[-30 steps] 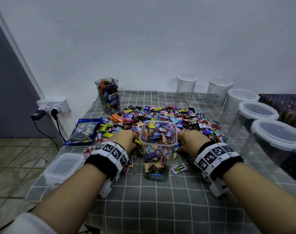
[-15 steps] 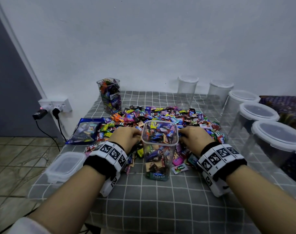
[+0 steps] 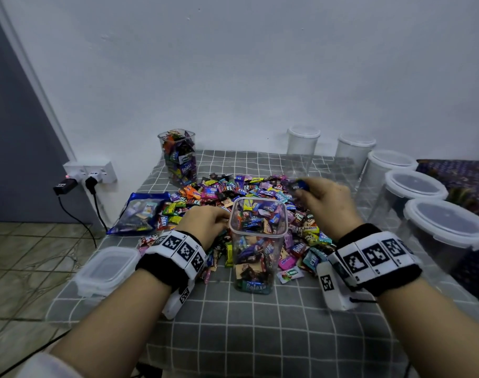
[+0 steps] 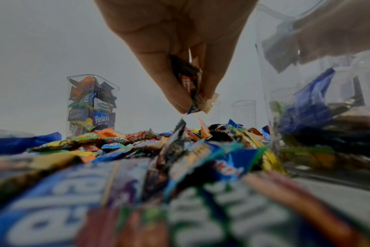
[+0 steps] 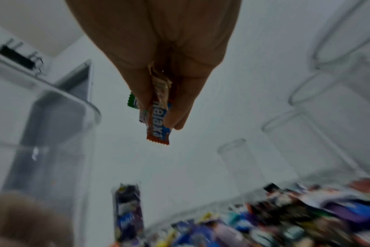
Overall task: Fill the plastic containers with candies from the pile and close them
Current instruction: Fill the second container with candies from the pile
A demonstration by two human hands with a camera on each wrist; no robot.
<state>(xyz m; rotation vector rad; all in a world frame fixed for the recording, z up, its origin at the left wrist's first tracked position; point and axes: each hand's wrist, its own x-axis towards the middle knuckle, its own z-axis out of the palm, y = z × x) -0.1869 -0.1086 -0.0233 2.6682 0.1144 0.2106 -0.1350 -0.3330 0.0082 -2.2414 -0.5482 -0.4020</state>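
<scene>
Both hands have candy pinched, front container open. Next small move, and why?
Probably carry the right hand left over the open container and drop its candies. It is already raised above the pile, level with the rim, while the left hand sits low, pinching candies beside the container.

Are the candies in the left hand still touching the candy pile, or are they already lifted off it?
Apart. In the left wrist view the left hand pinches candies, and pale wall shows between their lower tips and the candy pile.

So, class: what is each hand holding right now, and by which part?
Each holds sweets, pinched by the wrappers at the fingertips. The left hand holds candies just above the pile; the right hand holds wrapped candies.
</scene>
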